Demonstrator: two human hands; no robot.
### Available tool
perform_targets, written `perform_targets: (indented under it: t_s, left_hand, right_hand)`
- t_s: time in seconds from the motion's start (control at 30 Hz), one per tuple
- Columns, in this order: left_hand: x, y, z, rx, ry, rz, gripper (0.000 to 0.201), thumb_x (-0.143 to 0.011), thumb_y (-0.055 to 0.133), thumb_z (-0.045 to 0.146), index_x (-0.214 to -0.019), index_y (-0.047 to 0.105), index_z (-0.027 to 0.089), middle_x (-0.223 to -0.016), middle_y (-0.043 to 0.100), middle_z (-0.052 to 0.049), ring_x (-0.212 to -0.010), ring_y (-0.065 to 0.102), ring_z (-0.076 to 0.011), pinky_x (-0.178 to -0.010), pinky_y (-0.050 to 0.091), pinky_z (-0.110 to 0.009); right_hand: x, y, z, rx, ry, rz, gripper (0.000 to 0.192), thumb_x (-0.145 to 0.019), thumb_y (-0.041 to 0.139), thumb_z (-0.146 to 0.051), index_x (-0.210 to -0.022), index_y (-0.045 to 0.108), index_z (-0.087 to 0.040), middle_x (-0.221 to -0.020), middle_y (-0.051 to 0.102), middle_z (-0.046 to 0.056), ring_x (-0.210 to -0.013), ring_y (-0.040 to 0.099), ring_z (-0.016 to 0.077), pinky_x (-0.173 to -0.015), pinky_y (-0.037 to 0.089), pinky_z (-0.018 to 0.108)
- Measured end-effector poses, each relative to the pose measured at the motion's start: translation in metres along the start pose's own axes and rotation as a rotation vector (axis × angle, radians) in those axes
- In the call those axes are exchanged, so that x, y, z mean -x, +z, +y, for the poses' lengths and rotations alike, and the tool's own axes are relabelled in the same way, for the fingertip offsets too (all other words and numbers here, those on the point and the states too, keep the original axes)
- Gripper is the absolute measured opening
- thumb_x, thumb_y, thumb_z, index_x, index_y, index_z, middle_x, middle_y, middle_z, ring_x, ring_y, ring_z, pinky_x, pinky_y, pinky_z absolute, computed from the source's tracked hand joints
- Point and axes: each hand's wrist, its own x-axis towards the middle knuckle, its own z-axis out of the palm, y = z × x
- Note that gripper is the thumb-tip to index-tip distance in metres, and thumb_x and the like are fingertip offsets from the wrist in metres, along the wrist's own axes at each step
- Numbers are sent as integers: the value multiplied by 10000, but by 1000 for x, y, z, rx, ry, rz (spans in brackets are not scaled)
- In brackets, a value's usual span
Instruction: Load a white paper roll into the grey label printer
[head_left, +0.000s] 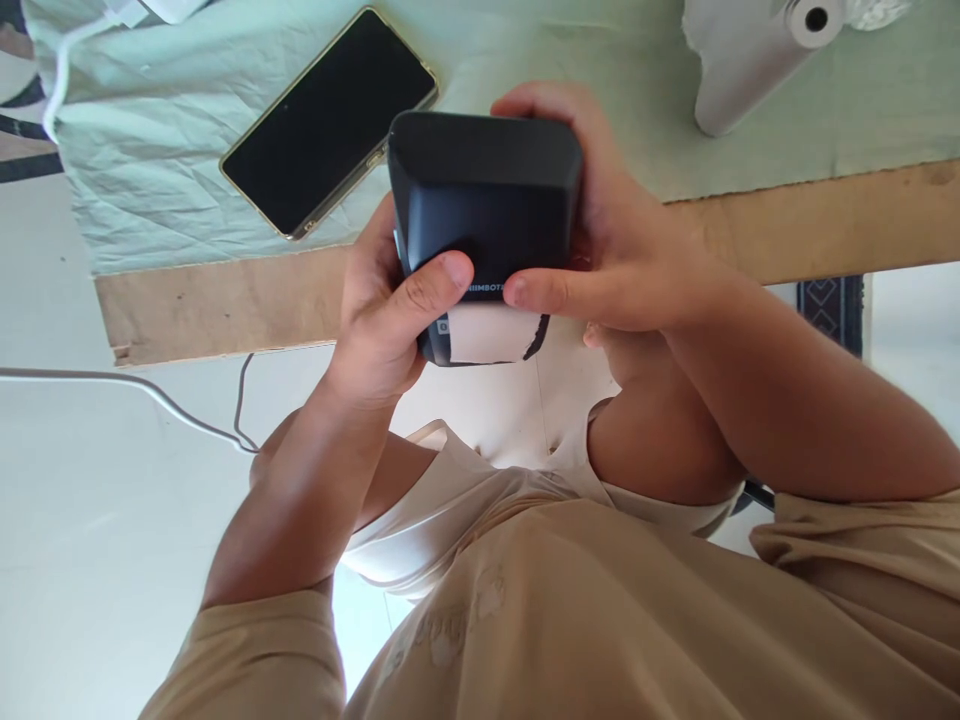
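Note:
Between both hands I hold a black label printer (487,220) with "NIIMBOT" lettering on its lid, above the table's front edge. My left hand (397,310) wraps its left side, the thumb lying on the lid near the lettering. My right hand (607,220) grips the right side, with its thumb pressed near the same lettering and its fingers curled round the far corner. A pale paper strip (491,333) shows at the printer's near end, its edge uneven. The undersides of the printer and most fingertips are hidden.
A dark-screened phone (330,120) lies on the green cloth (150,180) behind my left hand. A white paper roll (757,60) sits at the back right. White cables run at the left, one (135,385) below table level. The table's wooden edge (225,305) shows in front.

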Motion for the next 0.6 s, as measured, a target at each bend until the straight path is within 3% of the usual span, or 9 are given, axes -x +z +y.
perform_targets:
  t_s: [0.23, 0.47, 0.6]
  left_hand:
    - [0, 4, 4, -4, -42, 46, 462, -831, 749, 407, -1159, 618, 111, -882, 612, -27, -773, 639, -132, -662, 514, -253]
    - [1, 22, 8, 13, -53, 180, 325, -857, 698, 363, -1058, 619, 121, -781, 589, -25, -680, 581, -110, -551, 455, -220]
    - [1, 24, 8, 27, -58, 177, 319, -853, 699, 356, -1066, 626, 131, -780, 593, -22, -667, 581, -111, -533, 447, -217]
  right_hand:
    - [-1, -2, -3, -57, 4, -20, 723, -790, 690, -576, -1363, 322, -334, -1372, 461, 20, -1121, 571, 179, -857, 540, 266]
    - [-3, 0, 1, -152, -49, -19, 781, -758, 748, -498, -1357, 303, -267, -1425, 421, 58, -1122, 540, 163, -820, 533, 231]
    - [-1, 0, 1, -143, -34, -26, 775, -796, 728, -483, -1390, 282, -262, -1464, 399, 67, -1063, 536, 149, -810, 533, 234]
